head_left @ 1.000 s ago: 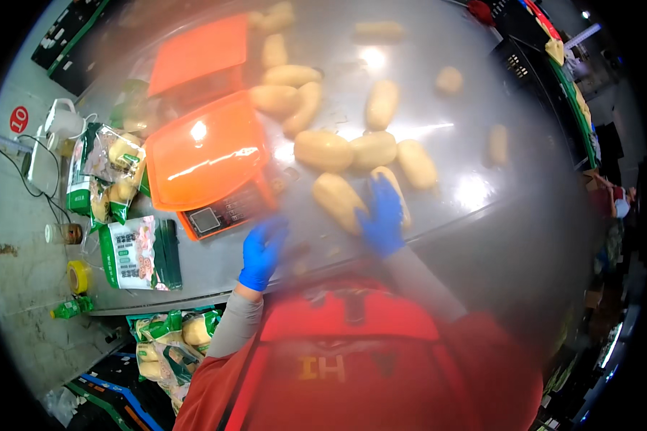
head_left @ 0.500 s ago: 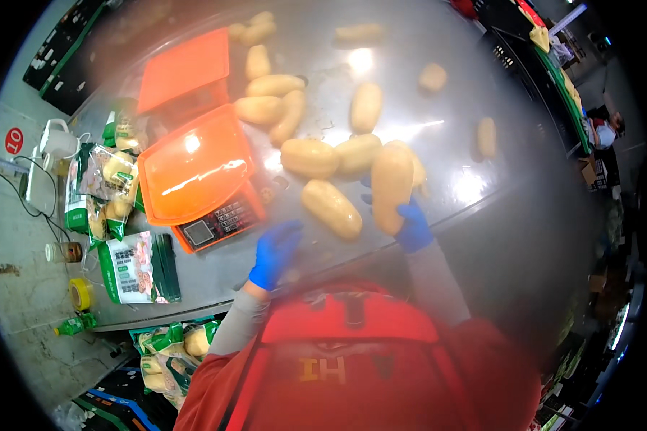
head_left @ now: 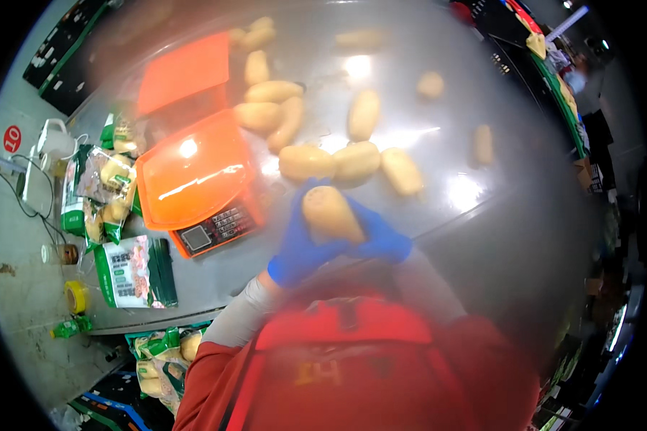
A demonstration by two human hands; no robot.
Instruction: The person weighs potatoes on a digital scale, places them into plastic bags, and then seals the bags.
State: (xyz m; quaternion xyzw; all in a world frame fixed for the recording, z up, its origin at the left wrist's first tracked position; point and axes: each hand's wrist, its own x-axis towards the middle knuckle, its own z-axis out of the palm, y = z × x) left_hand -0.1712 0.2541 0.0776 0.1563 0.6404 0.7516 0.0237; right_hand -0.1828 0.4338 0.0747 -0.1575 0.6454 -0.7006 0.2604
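Observation:
A pale yellow, thick vegetable piece that looks like a lotus root section (head_left: 332, 214) is held between my two blue-gloved hands, one end tilted up. On its left side, my left hand (head_left: 300, 244) curls round it. My right hand (head_left: 381, 233) grips it from the right. Just beyond them lie a left lotus root (head_left: 305, 162), a middle one (head_left: 357, 160) and a right one (head_left: 401, 172) on the metal table. Whether another piece lies beneath my hands is hidden.
An orange scale (head_left: 198, 172) stands at left, with a second orange scale (head_left: 183, 72) behind it. Bagged produce (head_left: 115, 179) and a printed bag (head_left: 133, 273) lie beside them. More lotus roots (head_left: 274, 92) are scattered farther back. A crate of bags (head_left: 165, 359) sits below the table edge.
My left hand has moved from the table edge rightward to a lotus root. My right hand has come left to meet it. The lotus root at the right now shows fully.

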